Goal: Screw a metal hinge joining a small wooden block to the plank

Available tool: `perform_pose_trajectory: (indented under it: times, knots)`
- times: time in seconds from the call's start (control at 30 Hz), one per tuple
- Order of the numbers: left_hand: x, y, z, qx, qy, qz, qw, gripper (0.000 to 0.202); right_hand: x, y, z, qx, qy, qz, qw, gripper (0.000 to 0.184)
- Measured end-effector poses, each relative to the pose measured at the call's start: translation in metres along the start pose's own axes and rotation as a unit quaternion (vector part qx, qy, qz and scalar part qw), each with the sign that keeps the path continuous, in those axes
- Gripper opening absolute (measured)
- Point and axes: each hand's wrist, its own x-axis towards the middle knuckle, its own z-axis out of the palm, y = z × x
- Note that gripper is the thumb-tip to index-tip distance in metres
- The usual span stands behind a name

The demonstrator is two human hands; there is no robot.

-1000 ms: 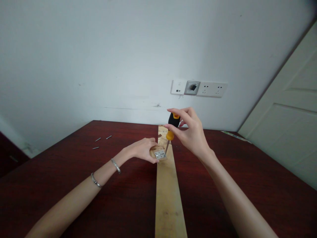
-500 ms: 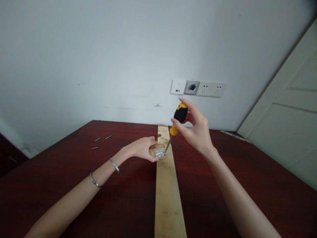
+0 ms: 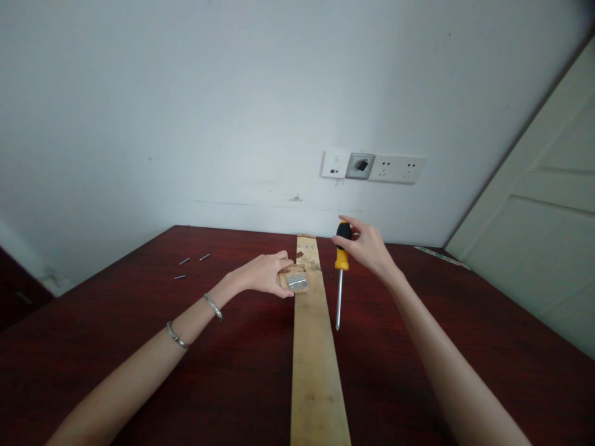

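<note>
My right hand point(image 3: 367, 244) grips a yellow-and-black screwdriver point(image 3: 341, 260) by its handle, with the metal shaft pointing down just right of the long plank. My left hand point(image 3: 269, 274) is closed around a small wooden block point(image 3: 284, 282) that rests at the left side of the pale wooden plank point(image 3: 316, 365). On the block lies a silver metal hinge point(image 3: 298, 283) with holes in its leaves. The screwdriver's tip is apart from the hinge. My left palm and fingers hide part of the block.
Several screws, among them one screw point(image 3: 179, 277), lie at the left on the dark red tabletop point(image 3: 223, 384). Behind it rises a white wall with a row of sockets point(image 3: 396, 168). A thin strip point(image 3: 441, 256) lies by the white door point(image 3: 548, 204) at the right.
My right hand has lowered and moved slightly right, lifting the screwdriver's tip off the hinge and swinging it to the plank's right. The left hand, block and hinge have shifted slightly.
</note>
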Motion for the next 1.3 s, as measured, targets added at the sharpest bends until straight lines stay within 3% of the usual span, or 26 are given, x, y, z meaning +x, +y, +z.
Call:
perform_pose_trajectory:
  times: [0.13,0.23,0.43,0.7,0.83,0.93,0.97,1.07,1.13,1.3]
  knots:
    - [0.000,0.000,-0.002,0.000,-0.001,0.002,1.000,0.049,-0.009,0.020,0.036,-0.045,-0.116,0.031,0.992,0.052]
    - [0.000,-0.001,-0.002,-0.001,0.003,0.007,1.000,0.052,-0.018,0.029,0.060,-0.043,-0.163,0.031,0.985,0.049]
    - [0.000,-0.005,-0.001,-0.006,0.014,0.014,1.000,0.056,-0.027,0.035,0.084,-0.059,-0.239,0.044,0.968,0.046]
    - [0.001,-0.006,0.001,-0.002,0.026,0.031,0.999,0.056,-0.029,0.036,0.083,-0.101,-0.291,0.019,0.951,0.046]
    - [0.002,-0.006,0.004,0.015,0.025,0.025,0.999,0.057,-0.025,0.030,0.075,-0.109,-0.207,0.019,0.972,0.034]
    - [0.003,-0.008,0.005,0.027,0.032,0.025,0.999,0.060,-0.018,0.013,0.060,-0.085,-0.134,-0.044,0.986,0.016]
    - [0.003,-0.009,0.006,0.029,0.034,0.026,0.999,0.060,-0.016,0.006,0.054,-0.057,-0.140,-0.081,0.985,0.014]
    - [0.004,-0.010,0.009,0.030,0.036,0.024,0.999,0.062,-0.016,-0.011,0.044,0.007,-0.237,-0.151,0.960,0.012]
    - [0.005,-0.010,0.011,0.027,0.037,0.025,0.999,0.064,-0.019,-0.016,0.043,0.014,-0.282,-0.164,0.945,0.014]
    - [0.006,-0.010,0.015,0.010,0.046,0.046,0.998,0.064,-0.024,-0.014,0.050,0.006,-0.315,-0.156,0.936,0.019]
